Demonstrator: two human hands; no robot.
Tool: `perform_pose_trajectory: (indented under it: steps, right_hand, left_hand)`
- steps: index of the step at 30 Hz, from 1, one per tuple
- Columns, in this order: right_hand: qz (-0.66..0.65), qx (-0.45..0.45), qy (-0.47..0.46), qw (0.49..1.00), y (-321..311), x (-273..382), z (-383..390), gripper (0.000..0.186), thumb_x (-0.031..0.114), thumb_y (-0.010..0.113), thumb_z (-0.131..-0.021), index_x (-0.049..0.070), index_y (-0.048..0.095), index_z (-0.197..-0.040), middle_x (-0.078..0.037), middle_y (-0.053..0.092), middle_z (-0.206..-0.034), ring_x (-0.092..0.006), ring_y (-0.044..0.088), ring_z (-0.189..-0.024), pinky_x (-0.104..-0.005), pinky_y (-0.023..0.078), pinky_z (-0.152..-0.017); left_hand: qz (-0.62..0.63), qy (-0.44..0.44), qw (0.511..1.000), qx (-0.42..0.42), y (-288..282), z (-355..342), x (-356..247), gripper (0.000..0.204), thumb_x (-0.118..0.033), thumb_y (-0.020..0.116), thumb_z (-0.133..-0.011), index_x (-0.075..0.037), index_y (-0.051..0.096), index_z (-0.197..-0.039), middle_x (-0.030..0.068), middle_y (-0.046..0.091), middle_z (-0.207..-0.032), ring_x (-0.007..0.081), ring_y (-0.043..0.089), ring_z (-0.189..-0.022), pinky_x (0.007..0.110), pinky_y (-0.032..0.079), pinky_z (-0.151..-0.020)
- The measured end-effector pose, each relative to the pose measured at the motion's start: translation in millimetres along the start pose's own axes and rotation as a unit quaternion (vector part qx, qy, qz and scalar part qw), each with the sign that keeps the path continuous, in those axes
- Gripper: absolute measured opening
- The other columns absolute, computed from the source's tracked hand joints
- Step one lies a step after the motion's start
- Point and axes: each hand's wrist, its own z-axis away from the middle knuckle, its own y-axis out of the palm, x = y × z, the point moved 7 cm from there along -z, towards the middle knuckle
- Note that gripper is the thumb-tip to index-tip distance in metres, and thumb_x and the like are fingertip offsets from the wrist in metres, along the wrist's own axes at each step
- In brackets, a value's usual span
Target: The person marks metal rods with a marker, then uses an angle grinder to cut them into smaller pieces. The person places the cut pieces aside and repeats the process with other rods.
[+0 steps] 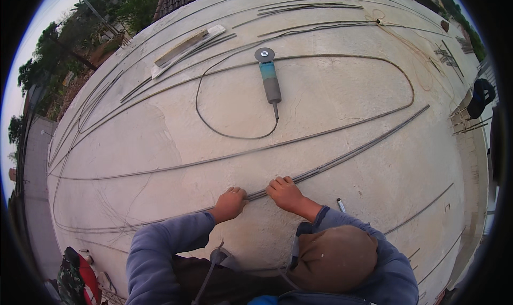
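A bundle of thin steel rebar rods [368,148] lies slanting across the pale concrete in front of me. My left hand [230,203] is closed round the bundle, with its fingers curled over the far side. Just to the right, my right hand [288,192] grips the same rods, a small gap away from the left one. Palms and thumbs are mostly hidden. Beyond the hands, a teal and grey angle grinder [270,80] rests on the slab, its cutting disc [264,55] pointing away from me. A white marker pen [341,205] lies near my right forearm.
A long bent rebar [342,127] loops round the grinder and its black cord [197,99]. Further off are straight rods [310,6], a wooden piece on a white board [181,48] and a tangled cord [422,64]. A dark cap [481,97] hangs at right; a red and camouflage bag [88,281] sits lower left.
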Motion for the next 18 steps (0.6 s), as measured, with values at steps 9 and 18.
perform_pose_trajectory:
  steps: [9, 18]
  right_hand:
    - [0.055, 0.005, -0.045, 0.997, -2, 9, -6, 0.008, 0.013, 0.067, -0.095, 0.007, 0.069, -0.1, -0.009, 0.064, -0.101, -0.0288, 0.061, -0.101, -0.0453, 0.047, -0.089]
    - [0.017, 0.016, -0.022, 0.999, 3, 6, 7, 0.01, 0.012, 0.067, -0.097, 0.005, 0.069, -0.105, -0.01, 0.063, -0.102, -0.0286, 0.06, -0.099, -0.0441, 0.047, -0.091]
  left_hand:
    - [0.068, 0.028, 0.996, -0.051, 11, 14, 8, 0.019, -0.02, 0.069, -0.104, -0.005, 0.068, -0.116, 0.0181, 0.069, -0.115, 0.0421, 0.067, -0.114, 0.054, 0.056, -0.096]
    - [0.039, 0.016, 0.998, -0.041, 12, 22, 10, 0.026, -0.021, 0.071, -0.104, -0.003, 0.067, -0.123, 0.0171, 0.068, -0.121, 0.0385, 0.067, -0.12, 0.05, 0.058, -0.099]
